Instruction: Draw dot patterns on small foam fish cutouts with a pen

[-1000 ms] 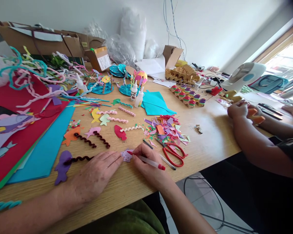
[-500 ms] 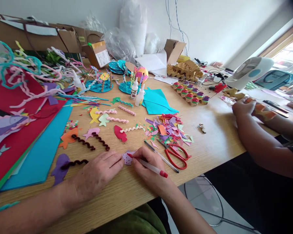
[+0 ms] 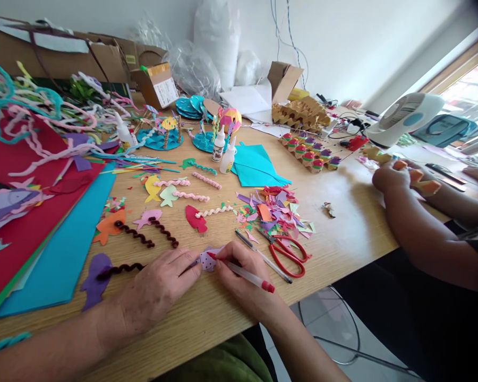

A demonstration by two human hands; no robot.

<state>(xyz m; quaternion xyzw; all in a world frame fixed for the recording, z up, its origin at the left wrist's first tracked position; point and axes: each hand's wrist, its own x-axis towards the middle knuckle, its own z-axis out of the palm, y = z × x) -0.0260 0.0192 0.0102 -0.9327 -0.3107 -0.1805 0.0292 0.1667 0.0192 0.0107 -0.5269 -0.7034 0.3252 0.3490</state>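
Observation:
My right hand (image 3: 241,273) is closed around a red gel pen (image 3: 250,276), its tip touching a small lilac paper fish (image 3: 207,261) dotted with dark spots. My left hand (image 3: 169,278) rests on the table and holds the fish from the left between its fingertips. That end of the fish is partly hidden. Left of this hand lies a purple paper fish (image 3: 96,278) with a dark brown twisted pipe cleaner (image 3: 125,267). Red-handled scissors (image 3: 289,254) and a black-tipped pen (image 3: 263,256) lie to the right of my right hand.
Coloured paper scraps (image 3: 273,209) are heaped beyond the scissors. Several paper fish, among them a red fish (image 3: 196,218), lie ahead. Glue bottles (image 3: 228,157) stand behind them. Coloured sheets (image 3: 51,276) are stacked at left. Another person's hands (image 3: 392,180) hold an orange-painted carton piece at right.
The pen tip has barely shifted on the lilac fish, and my left hand stays in place. At right, the other person's hands have moved slightly left, turning the carton piece.

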